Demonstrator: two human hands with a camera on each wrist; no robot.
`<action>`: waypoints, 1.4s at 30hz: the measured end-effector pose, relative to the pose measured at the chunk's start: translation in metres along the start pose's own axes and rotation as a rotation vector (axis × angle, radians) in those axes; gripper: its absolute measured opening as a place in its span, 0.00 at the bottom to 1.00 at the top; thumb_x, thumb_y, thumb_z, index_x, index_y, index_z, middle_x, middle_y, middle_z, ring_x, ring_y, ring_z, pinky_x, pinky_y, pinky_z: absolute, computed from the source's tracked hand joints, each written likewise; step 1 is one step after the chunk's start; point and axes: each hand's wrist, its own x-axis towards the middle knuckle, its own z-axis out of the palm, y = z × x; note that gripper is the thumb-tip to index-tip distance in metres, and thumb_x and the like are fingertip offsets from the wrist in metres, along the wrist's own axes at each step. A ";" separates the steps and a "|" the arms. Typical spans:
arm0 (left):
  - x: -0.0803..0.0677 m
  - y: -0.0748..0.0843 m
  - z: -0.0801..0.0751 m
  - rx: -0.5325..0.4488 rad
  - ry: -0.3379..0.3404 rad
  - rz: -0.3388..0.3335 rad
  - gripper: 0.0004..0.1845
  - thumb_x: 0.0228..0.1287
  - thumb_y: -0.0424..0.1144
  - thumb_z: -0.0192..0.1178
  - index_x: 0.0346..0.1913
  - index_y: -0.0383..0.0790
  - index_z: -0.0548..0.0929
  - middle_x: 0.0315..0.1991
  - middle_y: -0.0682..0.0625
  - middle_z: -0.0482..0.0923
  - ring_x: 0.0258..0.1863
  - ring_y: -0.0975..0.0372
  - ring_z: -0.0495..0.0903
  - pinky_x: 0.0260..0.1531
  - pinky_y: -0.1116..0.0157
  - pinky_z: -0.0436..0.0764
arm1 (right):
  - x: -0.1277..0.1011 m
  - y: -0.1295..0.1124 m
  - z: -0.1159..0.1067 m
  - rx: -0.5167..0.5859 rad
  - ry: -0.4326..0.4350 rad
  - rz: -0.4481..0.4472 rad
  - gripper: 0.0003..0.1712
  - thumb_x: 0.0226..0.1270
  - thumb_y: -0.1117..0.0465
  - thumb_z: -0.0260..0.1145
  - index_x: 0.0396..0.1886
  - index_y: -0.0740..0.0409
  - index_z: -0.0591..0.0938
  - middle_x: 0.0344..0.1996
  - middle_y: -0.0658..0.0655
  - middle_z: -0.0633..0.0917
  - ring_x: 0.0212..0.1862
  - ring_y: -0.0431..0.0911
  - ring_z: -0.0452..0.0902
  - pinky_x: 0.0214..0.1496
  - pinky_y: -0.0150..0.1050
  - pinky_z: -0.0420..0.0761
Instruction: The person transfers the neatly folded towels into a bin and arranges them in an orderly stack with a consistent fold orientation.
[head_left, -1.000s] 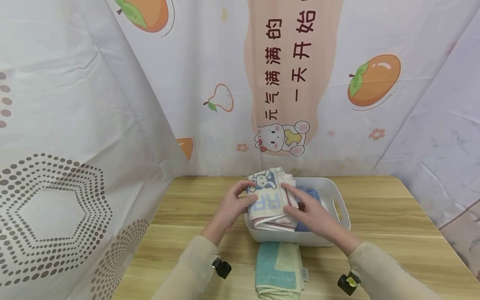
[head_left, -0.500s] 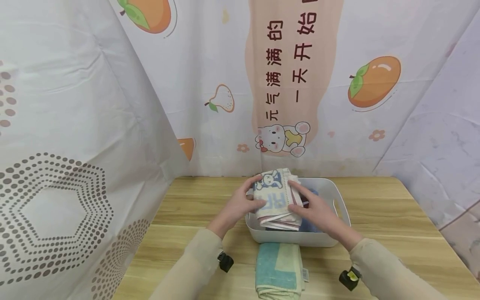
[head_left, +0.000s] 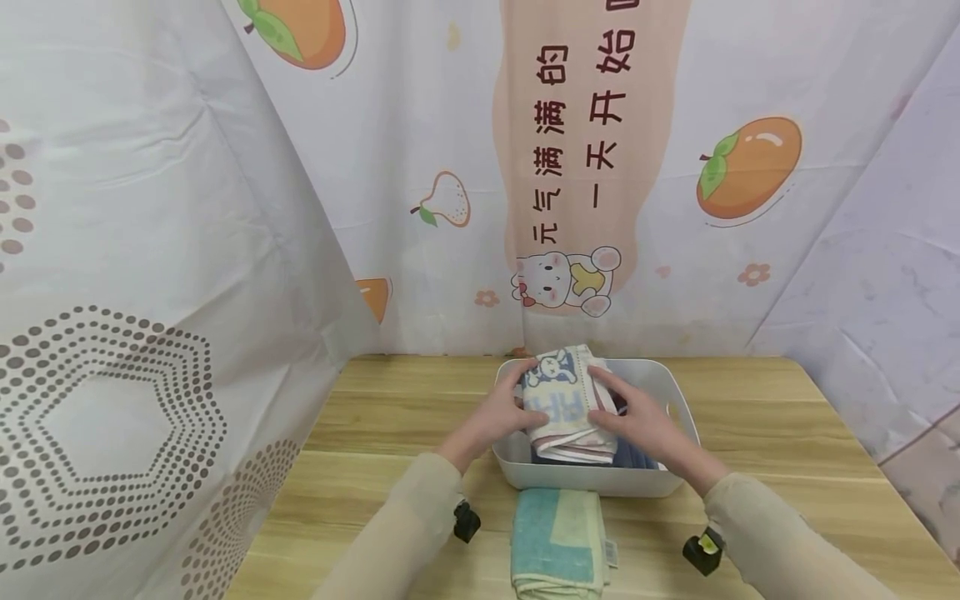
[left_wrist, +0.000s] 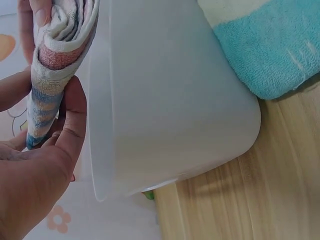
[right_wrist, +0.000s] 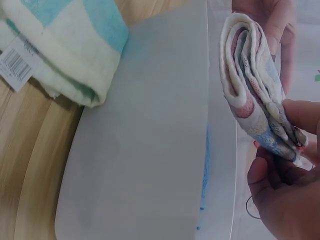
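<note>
A folded white towel (head_left: 561, 407) with a blue bunny print and pink-edged layers is held between both hands above a white plastic basket (head_left: 592, 478). My left hand (head_left: 497, 417) grips its left side, thumb on the near face. The right hand (head_left: 651, 427) grips the opposite side. In the left wrist view, the fingers (left_wrist: 75, 117) close on the towel (left_wrist: 52, 75) beyond the basket's rim. From the right wrist, the towel's rolled fold (right_wrist: 245, 75) appears layered, with thumb and fingers around its lower end. Dark blue cloth (head_left: 636, 457) lies inside the basket, partly hidden.
A folded teal and cream towel (head_left: 557, 533) with a white tag (head_left: 611, 552) lies on the wooden table (head_left: 390, 433) just in front of the basket. A printed curtain (head_left: 450, 317) hangs behind the table's far edge, and another at the left.
Both hands have carried the bunny towel to the right and slightly nearer over the basket. The left hand has moved furthest. The teal towel and basket stay in place.
</note>
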 end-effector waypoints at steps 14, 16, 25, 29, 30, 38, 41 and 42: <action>0.021 -0.001 0.019 0.255 0.045 0.005 0.53 0.54 0.33 0.74 0.81 0.49 0.57 0.75 0.43 0.64 0.62 0.55 0.71 0.68 0.51 0.68 | 0.007 0.020 -0.004 -0.085 -0.016 0.045 0.42 0.75 0.49 0.65 0.81 0.55 0.60 0.72 0.73 0.69 0.68 0.63 0.70 0.67 0.62 0.71; 0.023 -0.002 0.021 0.270 0.053 -0.013 0.52 0.54 0.33 0.74 0.81 0.48 0.58 0.75 0.43 0.64 0.64 0.54 0.70 0.69 0.51 0.68 | 0.008 0.023 -0.004 -0.088 -0.025 0.049 0.43 0.74 0.50 0.66 0.81 0.56 0.60 0.73 0.73 0.67 0.70 0.65 0.68 0.68 0.63 0.70; 0.033 -0.002 0.025 0.441 0.025 -0.048 0.49 0.56 0.34 0.74 0.79 0.44 0.61 0.72 0.43 0.69 0.58 0.56 0.75 0.64 0.55 0.73 | 0.010 0.028 -0.003 -0.107 -0.090 0.095 0.43 0.73 0.51 0.67 0.80 0.60 0.60 0.73 0.74 0.65 0.71 0.66 0.66 0.68 0.65 0.68; 0.035 0.000 0.027 0.479 0.004 -0.064 0.48 0.57 0.33 0.74 0.79 0.42 0.61 0.67 0.41 0.73 0.41 0.58 0.80 0.51 0.59 0.79 | 0.010 0.028 -0.001 -0.130 -0.109 0.108 0.44 0.72 0.52 0.68 0.79 0.62 0.61 0.71 0.76 0.68 0.68 0.66 0.69 0.66 0.64 0.71; 0.035 0.000 0.028 0.484 0.002 -0.068 0.48 0.57 0.33 0.74 0.79 0.41 0.62 0.66 0.40 0.74 0.40 0.58 0.80 0.51 0.59 0.80 | 0.010 0.028 -0.001 -0.135 -0.111 0.112 0.44 0.72 0.52 0.69 0.79 0.62 0.61 0.71 0.76 0.68 0.68 0.67 0.69 0.65 0.64 0.72; 0.035 -0.002 0.031 0.509 -0.012 -0.075 0.47 0.57 0.32 0.74 0.78 0.38 0.62 0.71 0.39 0.70 0.59 0.53 0.74 0.65 0.54 0.73 | 0.011 0.033 0.002 -0.159 -0.127 0.114 0.44 0.71 0.54 0.69 0.79 0.65 0.62 0.71 0.76 0.68 0.70 0.70 0.65 0.67 0.65 0.69; 0.036 -0.004 0.031 0.546 -0.020 -0.077 0.47 0.58 0.33 0.74 0.78 0.37 0.61 0.72 0.39 0.70 0.60 0.54 0.74 0.65 0.55 0.72 | 0.012 0.034 0.003 -0.185 -0.131 0.100 0.43 0.71 0.54 0.70 0.78 0.66 0.63 0.70 0.76 0.69 0.70 0.70 0.66 0.66 0.65 0.71; 0.036 -0.004 0.031 0.559 -0.022 -0.078 0.47 0.58 0.34 0.73 0.78 0.37 0.61 0.72 0.38 0.70 0.60 0.54 0.74 0.66 0.55 0.72 | 0.012 0.034 0.003 -0.192 -0.131 0.098 0.43 0.71 0.54 0.70 0.77 0.67 0.63 0.69 0.76 0.70 0.70 0.70 0.66 0.66 0.64 0.71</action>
